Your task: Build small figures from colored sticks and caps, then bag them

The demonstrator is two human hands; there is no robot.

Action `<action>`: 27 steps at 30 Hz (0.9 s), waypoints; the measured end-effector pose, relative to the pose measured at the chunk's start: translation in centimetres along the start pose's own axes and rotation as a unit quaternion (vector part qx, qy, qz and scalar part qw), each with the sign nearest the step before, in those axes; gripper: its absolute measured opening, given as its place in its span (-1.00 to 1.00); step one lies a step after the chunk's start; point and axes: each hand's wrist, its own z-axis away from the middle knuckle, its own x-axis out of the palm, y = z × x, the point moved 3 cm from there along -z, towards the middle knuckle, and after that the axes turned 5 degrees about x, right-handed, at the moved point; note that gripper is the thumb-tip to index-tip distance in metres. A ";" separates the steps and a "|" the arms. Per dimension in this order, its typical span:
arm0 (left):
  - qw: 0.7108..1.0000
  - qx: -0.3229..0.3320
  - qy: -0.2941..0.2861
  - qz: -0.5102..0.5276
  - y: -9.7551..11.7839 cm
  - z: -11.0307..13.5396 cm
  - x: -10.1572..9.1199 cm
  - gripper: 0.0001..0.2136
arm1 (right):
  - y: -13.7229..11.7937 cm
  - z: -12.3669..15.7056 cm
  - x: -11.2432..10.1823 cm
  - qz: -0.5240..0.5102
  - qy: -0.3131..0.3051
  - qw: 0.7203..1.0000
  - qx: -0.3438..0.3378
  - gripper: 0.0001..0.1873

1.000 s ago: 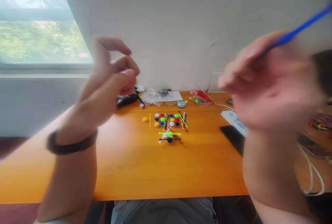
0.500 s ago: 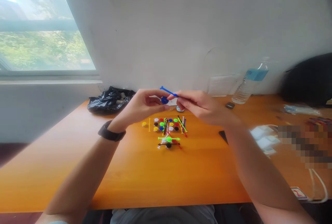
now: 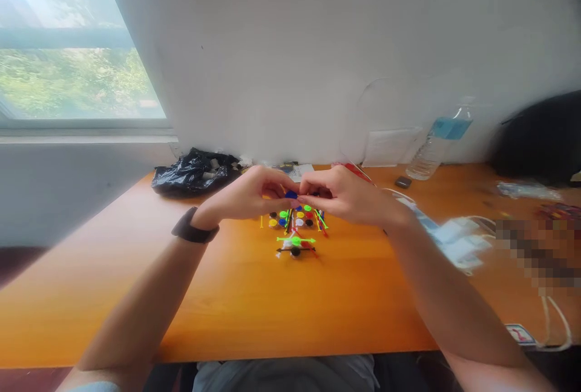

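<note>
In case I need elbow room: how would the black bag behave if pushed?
The black bag would probably flop and fold, as it is crumpled. Its glossy film may be slippery. It seems unlikely to roll, sitting slumped and uneven.

blue disc is mostly hidden by fingertips of left hand and right hand; can't tell what the right one pinches. hands block some far coloured discs. window cut off left and top, dark object cut off far right. white items at right blurred.
</note>
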 end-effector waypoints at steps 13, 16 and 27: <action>0.994 -0.021 -0.062 -0.088 -4.3 -0.8 0.8 -0.82 | 5.7 -2.9 3.6 -0.042 -0.081 0.994 0.055 -0.68; 0.995 -0.035 -0.040 -0.088 -4.8 -0.9 0.8 -0.84 | 6.2 -3.1 3.6 -0.042 -0.085 0.994 0.049 -0.78; 0.997 -0.051 -0.009 -0.057 -6.9 -1.2 1.9 -0.84 | 7.1 -3.1 3.8 -0.007 -0.091 0.994 0.057 -0.83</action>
